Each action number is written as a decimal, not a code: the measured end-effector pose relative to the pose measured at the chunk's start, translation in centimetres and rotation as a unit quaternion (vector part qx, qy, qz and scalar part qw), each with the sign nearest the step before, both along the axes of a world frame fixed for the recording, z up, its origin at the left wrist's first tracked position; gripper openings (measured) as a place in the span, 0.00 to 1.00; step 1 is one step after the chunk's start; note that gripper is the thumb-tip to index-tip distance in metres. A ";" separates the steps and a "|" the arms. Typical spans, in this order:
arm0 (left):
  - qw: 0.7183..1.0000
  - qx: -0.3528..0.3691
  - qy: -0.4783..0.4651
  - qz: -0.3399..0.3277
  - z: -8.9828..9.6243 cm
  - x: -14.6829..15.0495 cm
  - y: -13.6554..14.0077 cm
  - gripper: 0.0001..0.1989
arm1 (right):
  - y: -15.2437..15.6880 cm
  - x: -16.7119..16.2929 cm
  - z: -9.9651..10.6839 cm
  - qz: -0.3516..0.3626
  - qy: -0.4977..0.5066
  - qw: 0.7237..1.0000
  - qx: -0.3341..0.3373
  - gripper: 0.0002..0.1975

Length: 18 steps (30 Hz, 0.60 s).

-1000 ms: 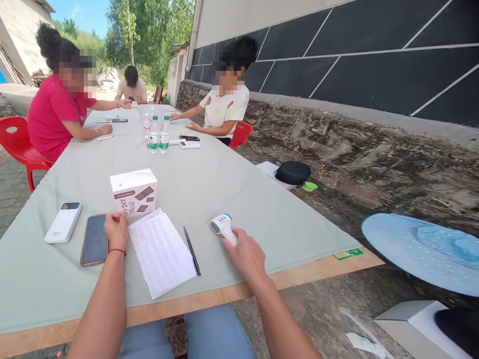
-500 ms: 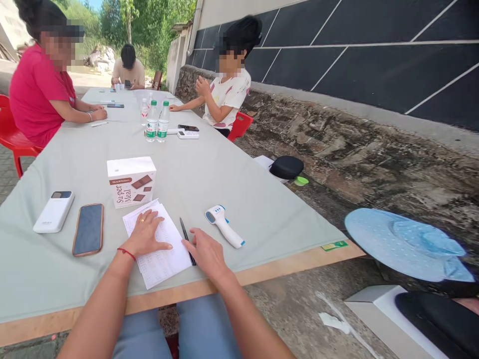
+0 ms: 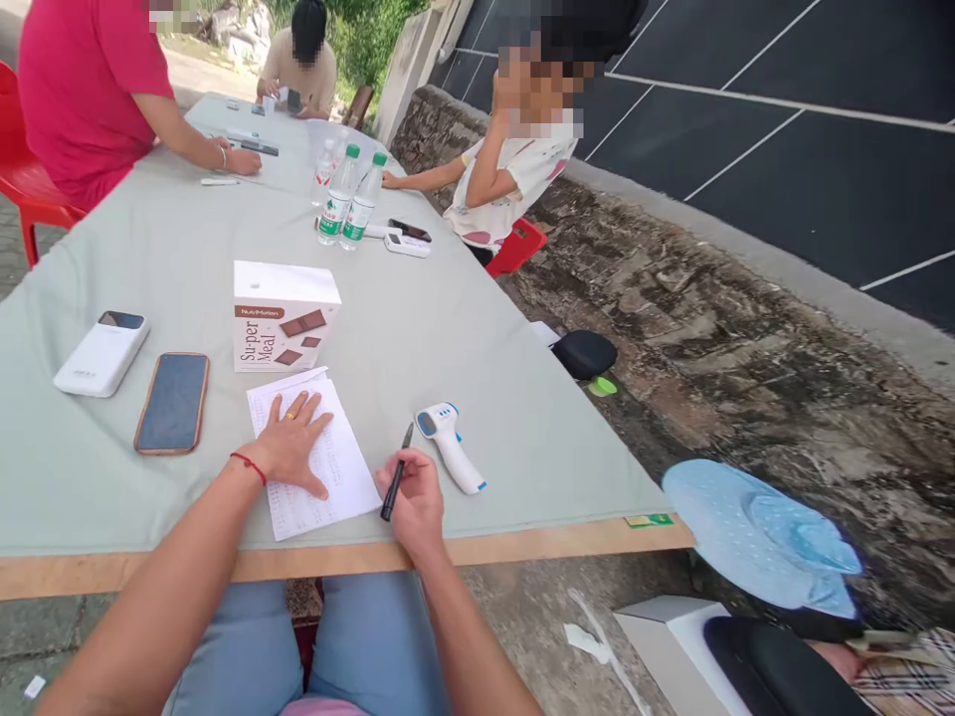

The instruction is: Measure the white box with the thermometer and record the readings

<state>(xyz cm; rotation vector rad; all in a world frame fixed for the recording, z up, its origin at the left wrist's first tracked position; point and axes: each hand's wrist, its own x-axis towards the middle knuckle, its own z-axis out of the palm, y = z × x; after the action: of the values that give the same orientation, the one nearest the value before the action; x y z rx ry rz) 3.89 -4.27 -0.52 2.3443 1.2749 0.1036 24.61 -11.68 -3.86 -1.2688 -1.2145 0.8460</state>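
My left hand (image 3: 296,445) lies flat with fingers spread on the written sheets of paper (image 3: 341,497) near the table's front edge. In my right hand (image 3: 416,494) is a black pen (image 3: 395,479), gripped by the fingers, its tip pointing away from me. That hand rests just right of the papers. A white and blue infrared thermometer (image 3: 452,449) lies to the right of the pen. Behind the papers stands a white and brown box (image 3: 284,320) marked Super Meal. A smartphone (image 3: 172,403) in a brown case lies to the left of my left hand.
A white power bank (image 3: 102,355) sits at the left. Water bottles (image 3: 350,204) stand farther up the cloth-covered table (image 3: 418,328). A person in red (image 3: 96,89), one in a white shirt (image 3: 514,184) and one at the far end sit around it. A blue hat (image 3: 761,532) is at right.
My right hand has picked the pen up from the table and now grips it. My left hand stays on the papers, fingers spread. The view has tilted downward.
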 end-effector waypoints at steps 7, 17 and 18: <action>0.999 0.008 -0.033 0.023 -0.6 0.8 -0.6 0.53 | -1.3 0.3 0.2 0.089 -0.009 0.996 0.029 0.16; 0.999 0.004 -0.031 0.023 -0.7 1.1 -0.8 0.52 | -1.3 0.0 1.2 0.116 -0.038 0.989 -0.079 0.05; 0.999 0.005 -0.030 0.025 -0.8 1.1 -0.7 0.51 | -1.2 -0.1 1.2 0.125 -0.045 0.987 -0.088 0.05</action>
<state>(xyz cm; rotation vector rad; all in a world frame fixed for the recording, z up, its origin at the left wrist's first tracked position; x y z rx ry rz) 5.00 -5.01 -1.30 2.3001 1.3062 0.1948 24.48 -12.90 -2.62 -1.3239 -1.4162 1.1080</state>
